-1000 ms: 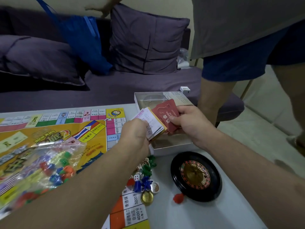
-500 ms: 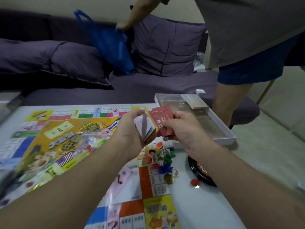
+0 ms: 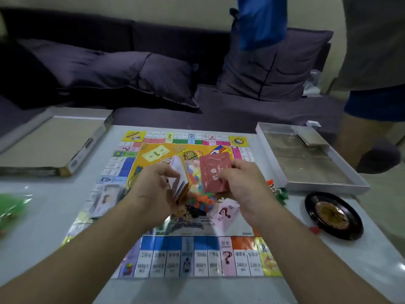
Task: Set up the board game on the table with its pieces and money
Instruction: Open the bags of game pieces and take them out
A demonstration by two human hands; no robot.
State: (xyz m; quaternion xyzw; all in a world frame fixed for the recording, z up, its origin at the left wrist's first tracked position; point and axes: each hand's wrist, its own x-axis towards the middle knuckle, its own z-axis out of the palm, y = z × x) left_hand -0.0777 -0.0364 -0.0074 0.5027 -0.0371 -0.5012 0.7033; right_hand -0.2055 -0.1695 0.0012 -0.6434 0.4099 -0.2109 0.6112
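Board: the game board [image 3: 188, 255] is lying unfolded and flat on the table [image 3: 43, 249], so that step looks done.
Left hand: the left hand [image 3: 153, 189] is curling its fingers and thumb around a thick stack of cards [image 3: 179, 179], holding it on edge above the middle of the board.
Right hand: the right hand [image 3: 238, 183] is pinching a bunch of red cards [image 3: 215, 174] between thumb and fingers, just beside the stack in the other hand.
Pieces: a clear bag of coloured pieces [image 3: 198, 199] is sitting unopened on the board under both hands; a few loose tokens [image 3: 278, 191] are lying at the board's right edge.
Wheel: a small roulette wheel [image 3: 333, 216] is resting on the table to the right, beside the open box tray [image 3: 311, 159].
Lid: the box lid [image 3: 52, 143] is lying at the far left of the table.
Money: blur is making it hard to tell whether the left-hand stack includes banknotes.
Progress: I judge the setup to be roughly midway; the cards are being sorted, while placing them, opening the bag and dealing out money are seemingly remaining.
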